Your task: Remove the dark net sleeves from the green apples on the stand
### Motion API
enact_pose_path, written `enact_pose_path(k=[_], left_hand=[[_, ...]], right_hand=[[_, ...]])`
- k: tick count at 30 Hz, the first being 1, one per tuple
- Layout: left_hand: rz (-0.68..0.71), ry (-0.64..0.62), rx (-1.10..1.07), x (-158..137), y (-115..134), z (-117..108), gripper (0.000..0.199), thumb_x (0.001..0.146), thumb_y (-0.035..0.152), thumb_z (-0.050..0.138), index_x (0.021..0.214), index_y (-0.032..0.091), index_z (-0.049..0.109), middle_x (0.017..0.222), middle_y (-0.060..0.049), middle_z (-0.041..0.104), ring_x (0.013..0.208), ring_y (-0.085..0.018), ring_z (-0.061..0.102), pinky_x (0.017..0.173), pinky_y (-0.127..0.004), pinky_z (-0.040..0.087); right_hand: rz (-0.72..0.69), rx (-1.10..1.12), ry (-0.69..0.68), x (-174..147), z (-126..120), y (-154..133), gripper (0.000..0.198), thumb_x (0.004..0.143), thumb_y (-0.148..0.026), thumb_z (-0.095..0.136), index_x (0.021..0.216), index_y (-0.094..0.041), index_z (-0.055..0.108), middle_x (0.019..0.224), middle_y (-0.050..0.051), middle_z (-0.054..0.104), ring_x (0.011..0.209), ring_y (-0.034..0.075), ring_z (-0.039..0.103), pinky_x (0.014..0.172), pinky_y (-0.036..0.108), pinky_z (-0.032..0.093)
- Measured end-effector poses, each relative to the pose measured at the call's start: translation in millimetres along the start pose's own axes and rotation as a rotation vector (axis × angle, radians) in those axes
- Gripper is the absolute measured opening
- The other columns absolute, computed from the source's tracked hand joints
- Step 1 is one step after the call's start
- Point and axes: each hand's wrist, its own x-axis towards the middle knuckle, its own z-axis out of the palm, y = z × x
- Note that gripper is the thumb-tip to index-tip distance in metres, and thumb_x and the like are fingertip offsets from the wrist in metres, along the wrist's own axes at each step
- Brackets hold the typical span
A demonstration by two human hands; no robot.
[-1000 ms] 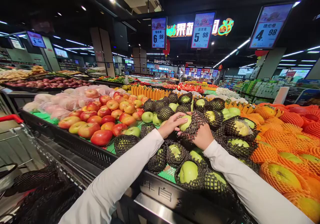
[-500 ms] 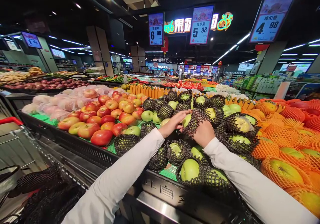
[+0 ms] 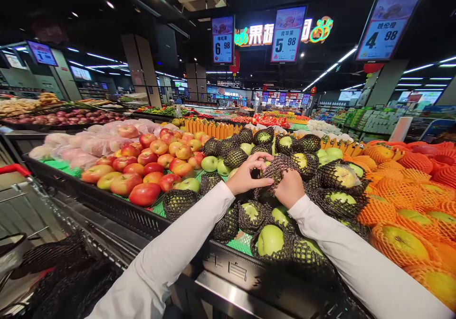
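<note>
Above a heap of green apples, my right hand (image 3: pixel 290 186) is closed on a black foam net (image 3: pixel 280 166). My left hand (image 3: pixel 247 174) curls from the left side, thumb and fingers bent around a green apple at the net's edge. Only a sliver of that apple shows; the fingers and the net cover the rest. Just below both hands lie several more green apples (image 3: pixel 270 241), many in black foam nets with their tops bare. Left of my left hand are a few unwrapped green apples (image 3: pixel 210 164).
Red-yellow apples (image 3: pixel 145 194) fill the left of the black display tray (image 3: pixel 142 229). Orange-netted fruit (image 3: pixel 402 243) lies at right. A small orange fence (image 3: pixel 210 128) runs behind. Pale wrapped fruit (image 3: pixel 96 143) sits at far left, and a cart with a red handle (image 3: pixel 14 169) stands nearby.
My left thumb has moved down and away from the fingers, widening the hand's curl. The net has shifted slightly to the right with my right hand.
</note>
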Motion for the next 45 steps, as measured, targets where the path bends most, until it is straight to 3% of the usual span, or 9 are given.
enact_pose_path(k=[5, 8, 13, 19, 22, 26, 34, 39, 45], left_hand=[[0.084, 0.057, -0.037, 2, 2, -1, 0.032, 0.080, 0.038, 0.075, 0.075, 0.018, 0.051, 0.136, -0.012, 0.052, 0.127, -0.026, 0.049, 0.109, -0.042, 0.037], [0.036, 0.155, -0.065, 3, 5, -1, 0.034, 0.076, 0.040, 0.078, 0.078, 0.017, 0.053, 0.104, -0.008, 0.061, 0.095, -0.019, 0.057, 0.082, -0.031, 0.044], [-0.166, 0.009, -0.166, 2, 7, 1, 0.041, 0.070, 0.043, 0.082, 0.080, 0.016, 0.053, 0.069, 0.004, 0.048, 0.057, -0.007, 0.034, 0.056, -0.023, 0.029], [-0.216, 0.179, -0.206, 3, 0, 2, 0.049, 0.064, 0.038, 0.087, 0.095, 0.017, 0.056, 0.083, 0.001, 0.053, 0.065, -0.009, 0.042, 0.057, -0.022, 0.032], [-0.317, 0.122, -0.349, 1, 2, 4, 0.062, 0.060, 0.035, 0.087, 0.112, 0.020, 0.057, 0.113, -0.006, 0.059, 0.088, -0.015, 0.057, 0.071, -0.025, 0.045], [-0.444, 0.036, -0.554, -1, 2, 9, 0.054, 0.056, 0.036, 0.083, 0.102, 0.017, 0.065, 0.102, -0.005, 0.070, 0.097, -0.023, 0.064, 0.090, -0.034, 0.048], [-0.579, 0.588, -1.047, 8, -3, 4, 0.043, 0.071, 0.050, 0.056, 0.090, 0.014, 0.067, 0.085, -0.009, 0.074, 0.094, -0.027, 0.070, 0.084, -0.037, 0.057], [-0.532, 0.615, -1.092, 7, -7, -1, 0.050, 0.073, 0.052, 0.055, 0.102, 0.013, 0.067, 0.089, -0.008, 0.074, 0.097, -0.027, 0.070, 0.087, -0.037, 0.057], [-0.577, 0.524, -1.014, 4, -10, 2, 0.061, 0.070, 0.058, 0.054, 0.110, 0.013, 0.065, 0.086, -0.010, 0.074, 0.094, -0.029, 0.070, 0.079, -0.039, 0.059]], right_hand=[[0.042, 0.073, 0.129, 0, -2, 0, 0.024, 0.076, -0.027, 0.065, 0.099, -0.021, 0.070, 0.094, 0.009, 0.075, 0.100, 0.031, 0.068, 0.098, 0.043, 0.052], [0.058, 0.129, 0.162, 1, -3, 1, 0.030, 0.076, -0.025, 0.064, 0.105, -0.022, 0.070, 0.102, 0.009, 0.075, 0.104, 0.031, 0.068, 0.099, 0.045, 0.052], [0.055, 0.183, 0.247, 3, -6, 5, 0.034, 0.077, -0.030, 0.065, 0.110, -0.021, 0.069, 0.110, 0.011, 0.074, 0.106, 0.032, 0.068, 0.098, 0.047, 0.053], [0.004, 0.085, 0.201, 0, -4, 10, 0.020, 0.074, -0.034, 0.069, 0.089, -0.020, 0.070, 0.077, 0.010, 0.072, 0.079, 0.029, 0.068, 0.091, 0.045, 0.055], [-0.060, -0.030, 0.142, -4, 2, 11, 0.018, 0.072, -0.035, 0.071, 0.079, -0.018, 0.069, 0.069, 0.010, 0.068, 0.069, 0.027, 0.066, 0.080, 0.042, 0.056], [-0.142, -0.084, 0.105, -6, 4, 7, 0.021, 0.075, -0.039, 0.070, 0.073, -0.018, 0.068, 0.064, 0.009, 0.066, 0.063, 0.026, 0.064, 0.067, 0.039, 0.056], [-0.367, 0.226, 0.426, -2, -23, -22, 0.026, 0.094, -0.017, 0.056, 0.118, -0.022, 0.065, 0.113, 0.007, 0.074, 0.102, 0.020, 0.071, 0.091, 0.036, 0.058], [-0.178, 0.262, 0.557, 0, -25, -20, 0.026, 0.092, -0.016, 0.052, 0.115, -0.021, 0.063, 0.111, 0.010, 0.070, 0.108, 0.024, 0.064, 0.096, 0.044, 0.052], [0.027, 0.361, 0.264, 3, -12, 1, 0.054, 0.077, -0.013, 0.051, 0.131, -0.021, 0.052, 0.129, 0.011, 0.063, 0.120, 0.026, 0.059, 0.102, 0.047, 0.049]])
